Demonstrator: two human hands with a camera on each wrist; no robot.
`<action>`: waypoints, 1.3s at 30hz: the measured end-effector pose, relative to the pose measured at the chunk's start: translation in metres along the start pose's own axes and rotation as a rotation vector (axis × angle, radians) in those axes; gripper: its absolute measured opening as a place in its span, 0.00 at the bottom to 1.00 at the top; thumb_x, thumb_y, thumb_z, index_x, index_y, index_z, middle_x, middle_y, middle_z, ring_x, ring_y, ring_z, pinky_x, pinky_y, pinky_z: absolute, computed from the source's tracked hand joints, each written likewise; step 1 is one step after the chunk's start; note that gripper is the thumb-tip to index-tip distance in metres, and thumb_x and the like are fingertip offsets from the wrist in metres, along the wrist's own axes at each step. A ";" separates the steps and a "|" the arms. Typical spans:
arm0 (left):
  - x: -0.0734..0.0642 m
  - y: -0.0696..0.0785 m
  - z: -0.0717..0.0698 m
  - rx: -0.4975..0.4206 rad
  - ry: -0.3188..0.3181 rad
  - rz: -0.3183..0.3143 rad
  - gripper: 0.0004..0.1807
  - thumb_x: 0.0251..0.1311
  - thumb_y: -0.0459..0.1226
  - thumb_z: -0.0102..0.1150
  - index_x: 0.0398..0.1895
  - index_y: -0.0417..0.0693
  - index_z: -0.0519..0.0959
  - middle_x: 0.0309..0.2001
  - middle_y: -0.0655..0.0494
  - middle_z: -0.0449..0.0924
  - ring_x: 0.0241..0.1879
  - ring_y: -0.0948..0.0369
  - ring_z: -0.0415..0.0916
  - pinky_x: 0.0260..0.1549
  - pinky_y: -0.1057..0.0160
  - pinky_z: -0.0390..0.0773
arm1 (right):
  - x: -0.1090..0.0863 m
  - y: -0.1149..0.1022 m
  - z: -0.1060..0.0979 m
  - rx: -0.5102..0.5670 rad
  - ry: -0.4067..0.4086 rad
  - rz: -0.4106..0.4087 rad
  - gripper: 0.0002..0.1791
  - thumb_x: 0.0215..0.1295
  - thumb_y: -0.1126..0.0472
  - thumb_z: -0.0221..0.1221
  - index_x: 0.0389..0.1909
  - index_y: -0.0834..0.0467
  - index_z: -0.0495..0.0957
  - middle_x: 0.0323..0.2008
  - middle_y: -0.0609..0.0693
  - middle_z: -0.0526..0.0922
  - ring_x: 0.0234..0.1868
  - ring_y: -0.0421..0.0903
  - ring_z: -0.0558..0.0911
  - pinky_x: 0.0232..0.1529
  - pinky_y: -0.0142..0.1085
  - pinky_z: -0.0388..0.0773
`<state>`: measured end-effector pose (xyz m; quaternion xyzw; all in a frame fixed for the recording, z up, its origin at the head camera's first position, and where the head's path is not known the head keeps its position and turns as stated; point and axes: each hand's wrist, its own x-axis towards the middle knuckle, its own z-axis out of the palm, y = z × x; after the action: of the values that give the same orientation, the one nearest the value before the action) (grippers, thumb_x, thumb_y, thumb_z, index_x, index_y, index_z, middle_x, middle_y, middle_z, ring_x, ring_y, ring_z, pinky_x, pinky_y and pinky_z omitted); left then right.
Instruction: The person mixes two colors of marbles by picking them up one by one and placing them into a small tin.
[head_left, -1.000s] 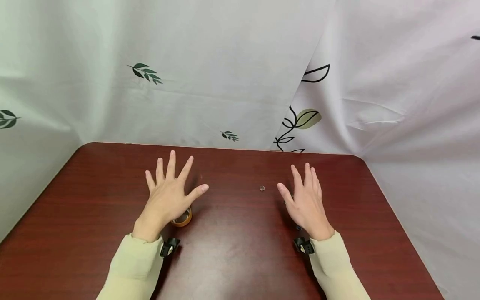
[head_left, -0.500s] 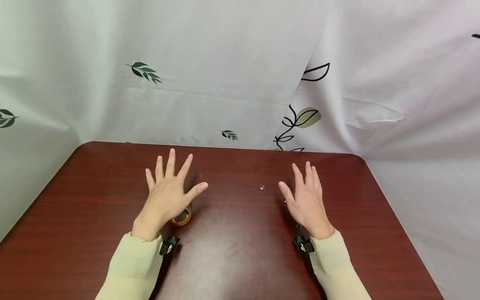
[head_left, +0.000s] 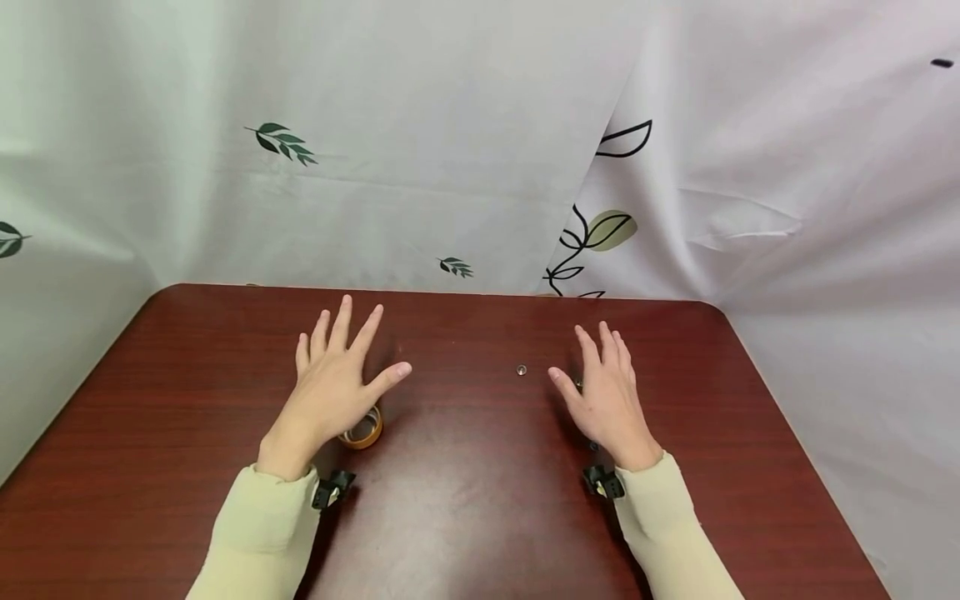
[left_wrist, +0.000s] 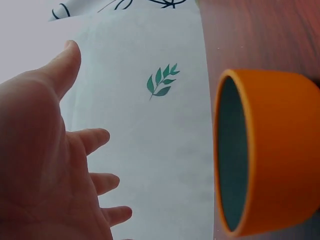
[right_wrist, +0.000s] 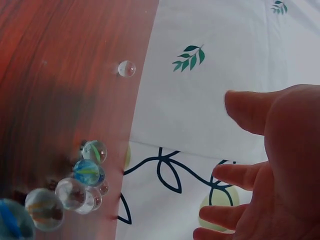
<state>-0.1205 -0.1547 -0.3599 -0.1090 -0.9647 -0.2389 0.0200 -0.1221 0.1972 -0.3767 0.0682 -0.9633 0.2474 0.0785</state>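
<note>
- The cup [left_wrist: 285,155], orange outside and dark within, stands mouth up at about five o'clock of the left hand [head_left: 330,392], which partly covers it from above; the left wrist view shows a gap between them.
- A lone marble [head_left: 521,370], clear, lies between the hands, nearer the right hand [head_left: 611,400], between nine and ten o'clock of it.
- The other marbles [right_wrist: 89,173] are grouped low toward eight o'clock in the right wrist view, clear ones among blue, green and orange swirls; overlap and blur make a sure count hard. From the head they are mostly hidden by the right hand.
- Over the last second little has changed: the head view has shifted slightly, the right hand has edged a touch toward nine o'clock, and the cup and lone marble have kept their places. I judge that no handling is under way.
- Left hand: grip spread, holding nothing, fingers straight toward twelve and one o'clock, thumb out toward two.
- Right hand: grip spread too, holding nothing, fingers toward eleven, thumb toward ten.
- Both hands appear raised over the dark red table [head_left: 457,483], pale sleeves [head_left: 262,521] reaching in from seven and five o'clock.
- A white leaf-print cloth [head_left: 450,167] hangs at twelve.
</note>
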 end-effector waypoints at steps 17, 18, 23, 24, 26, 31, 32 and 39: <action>-0.020 -0.018 -0.005 -0.084 -0.121 0.036 0.47 0.68 0.65 0.49 0.82 0.57 0.47 0.81 0.45 0.39 0.74 0.36 0.45 0.64 0.29 0.48 | 0.004 -0.021 0.011 0.014 -0.058 -0.020 0.34 0.67 0.57 0.66 0.70 0.62 0.68 0.70 0.67 0.65 0.69 0.66 0.65 0.65 0.58 0.66; -0.022 -0.019 -0.005 -0.092 -0.132 0.034 0.47 0.67 0.66 0.50 0.82 0.57 0.48 0.81 0.45 0.41 0.74 0.35 0.46 0.64 0.29 0.50 | 0.005 -0.022 0.012 0.016 -0.067 -0.018 0.33 0.67 0.57 0.66 0.70 0.62 0.69 0.69 0.67 0.66 0.68 0.65 0.66 0.64 0.57 0.67; -0.030 -0.024 -0.004 -0.099 -0.168 0.036 0.49 0.65 0.65 0.54 0.81 0.56 0.51 0.79 0.44 0.50 0.73 0.34 0.51 0.63 0.31 0.56 | 0.010 -0.030 0.014 0.010 -0.106 -0.006 0.31 0.67 0.58 0.65 0.69 0.60 0.71 0.65 0.64 0.70 0.66 0.62 0.70 0.63 0.54 0.70; -0.031 -0.025 -0.004 -0.096 -0.167 0.042 0.49 0.64 0.65 0.56 0.81 0.55 0.52 0.78 0.44 0.52 0.73 0.35 0.52 0.63 0.31 0.57 | 0.010 -0.031 0.014 0.010 -0.111 -0.004 0.30 0.67 0.58 0.65 0.69 0.60 0.71 0.65 0.64 0.71 0.65 0.61 0.71 0.63 0.54 0.70; -0.033 -0.027 -0.003 -0.090 -0.154 0.060 0.49 0.63 0.64 0.59 0.80 0.52 0.55 0.77 0.44 0.55 0.72 0.37 0.55 0.63 0.33 0.59 | 0.012 -0.033 0.016 0.010 -0.119 0.005 0.30 0.67 0.59 0.65 0.68 0.60 0.72 0.64 0.63 0.72 0.64 0.61 0.72 0.62 0.53 0.70; -0.036 -0.032 0.000 -0.082 -0.135 0.087 0.52 0.56 0.64 0.65 0.77 0.47 0.60 0.73 0.44 0.62 0.70 0.42 0.62 0.61 0.37 0.65 | 0.016 -0.039 0.019 0.024 -0.139 0.034 0.30 0.67 0.61 0.66 0.68 0.59 0.72 0.63 0.62 0.73 0.63 0.60 0.73 0.61 0.53 0.72; -0.037 -0.032 0.001 -0.079 -0.135 0.093 0.53 0.55 0.65 0.66 0.77 0.47 0.61 0.73 0.44 0.63 0.69 0.42 0.63 0.61 0.37 0.66 | 0.017 -0.040 0.020 0.025 -0.143 0.040 0.30 0.67 0.61 0.66 0.68 0.59 0.72 0.63 0.62 0.73 0.63 0.59 0.73 0.61 0.52 0.72; -0.038 -0.033 0.002 -0.074 -0.140 0.120 0.56 0.47 0.66 0.71 0.74 0.45 0.66 0.68 0.43 0.69 0.65 0.42 0.69 0.57 0.38 0.70 | 0.022 -0.048 0.027 0.021 -0.175 0.097 0.30 0.67 0.61 0.65 0.69 0.57 0.71 0.64 0.60 0.72 0.63 0.58 0.74 0.60 0.51 0.74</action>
<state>-0.0902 -0.1899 -0.3807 -0.1838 -0.9460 -0.2644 -0.0374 -0.1385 0.1403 -0.3734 0.0437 -0.9660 0.2543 -0.0187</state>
